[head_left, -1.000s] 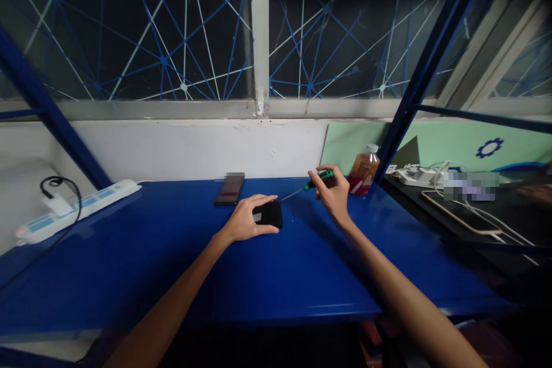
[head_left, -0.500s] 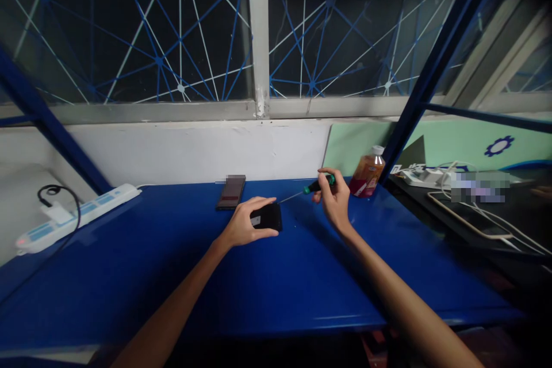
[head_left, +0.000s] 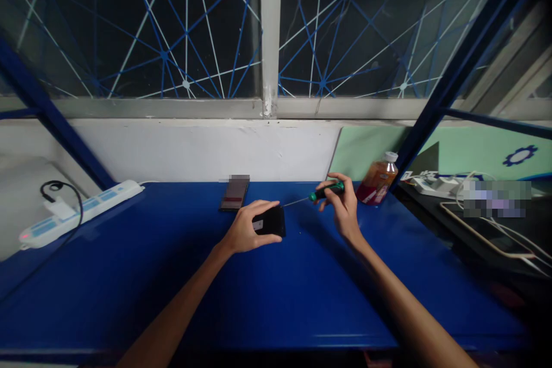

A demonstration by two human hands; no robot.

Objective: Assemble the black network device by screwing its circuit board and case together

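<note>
My left hand [head_left: 246, 229] grips a flat black rectangular device [head_left: 272, 222] by its two long edges, thumb on the near side and fingers on the far side. A small pale label shows on it, partly under the hand; its exact kind is unclear. In my right hand [head_left: 345, 210] is a screwdriver [head_left: 328, 191] with a black and green handle. Its thin metal shaft points left, and the tip meets or nearly meets the device's far right corner. Just behind my left hand a dark phone [head_left: 235, 192] lies on the blue table [head_left: 259, 293].
A white power strip [head_left: 86, 213] with a plugged-in black cable lies at the left. At the back right stands a bottle [head_left: 377, 179] of reddish drink. Beyond it, a black surface bears another phone [head_left: 487, 230] and white cables. Blue frame posts rise on both sides.
The whole view has shifted slightly, so things sit a little further right. My right fingers have changed position around the screwdriver handle. The left hand keeps its hold on the black device.
</note>
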